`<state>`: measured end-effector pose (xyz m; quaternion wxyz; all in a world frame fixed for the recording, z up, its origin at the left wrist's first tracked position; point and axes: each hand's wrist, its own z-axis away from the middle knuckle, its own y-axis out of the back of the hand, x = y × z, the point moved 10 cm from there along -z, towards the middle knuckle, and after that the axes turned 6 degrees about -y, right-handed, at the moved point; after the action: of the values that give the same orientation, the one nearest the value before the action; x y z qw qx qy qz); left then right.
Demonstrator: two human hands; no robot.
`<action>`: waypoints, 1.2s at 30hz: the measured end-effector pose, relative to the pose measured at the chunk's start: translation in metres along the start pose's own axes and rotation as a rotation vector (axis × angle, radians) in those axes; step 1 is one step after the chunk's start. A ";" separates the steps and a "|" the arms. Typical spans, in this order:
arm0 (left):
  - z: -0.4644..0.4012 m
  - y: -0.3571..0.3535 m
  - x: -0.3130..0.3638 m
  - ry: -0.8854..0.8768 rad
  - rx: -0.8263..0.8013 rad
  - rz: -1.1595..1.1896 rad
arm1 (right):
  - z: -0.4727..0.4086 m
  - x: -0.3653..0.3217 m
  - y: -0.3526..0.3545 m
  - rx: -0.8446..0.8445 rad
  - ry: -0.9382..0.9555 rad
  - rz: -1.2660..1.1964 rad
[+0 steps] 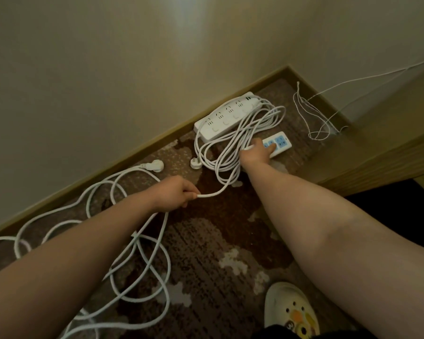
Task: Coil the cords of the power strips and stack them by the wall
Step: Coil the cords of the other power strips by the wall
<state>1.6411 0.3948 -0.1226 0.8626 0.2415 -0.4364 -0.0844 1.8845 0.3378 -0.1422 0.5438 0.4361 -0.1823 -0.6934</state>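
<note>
Left hand (175, 193) was pinched shut on the floppy white cord (213, 193), right hand (256, 154) pressed half-open on the coil (233, 143) at 1 o'clock, so I'd guess it's light, grab the loops mid-bundle.

Patterned carpet (206, 253) — white clog (289, 307), thin string (313, 118)

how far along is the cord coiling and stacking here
Roughly halfway, it seems. Done: the large white power strip lies by the wall with its white cord bundle coiled beside it. In hand: the left hand grips the thick white loose cord, and the right hand rests on the small white-and-blue power strip. Left: that cord sprawls uncoiled across the carpet, and nothing is stacked.
</note>
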 end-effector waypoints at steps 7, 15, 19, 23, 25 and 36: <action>0.012 0.049 -0.042 0.071 0.211 0.275 | 0.001 0.004 0.010 0.127 0.091 0.038; 0.017 0.033 -0.056 0.100 0.138 0.206 | 0.001 -0.004 -0.001 0.127 0.183 0.152; 0.015 0.032 -0.051 0.094 0.152 0.167 | 0.000 -0.007 -0.007 0.103 0.212 0.199; 0.023 0.029 -0.058 0.119 0.108 0.312 | -0.003 -0.008 -0.006 0.031 0.167 0.136; 0.028 0.029 -0.059 0.113 0.117 0.363 | 0.000 -0.008 -0.007 0.002 0.135 0.132; 0.029 0.053 -0.042 0.077 0.337 0.280 | 0.139 -0.089 -0.064 -0.422 0.790 0.056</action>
<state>1.5896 0.4459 -0.1116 0.8294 0.3223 -0.4404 0.1194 1.7371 0.4102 -0.0750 0.6673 0.5419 0.1731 -0.4807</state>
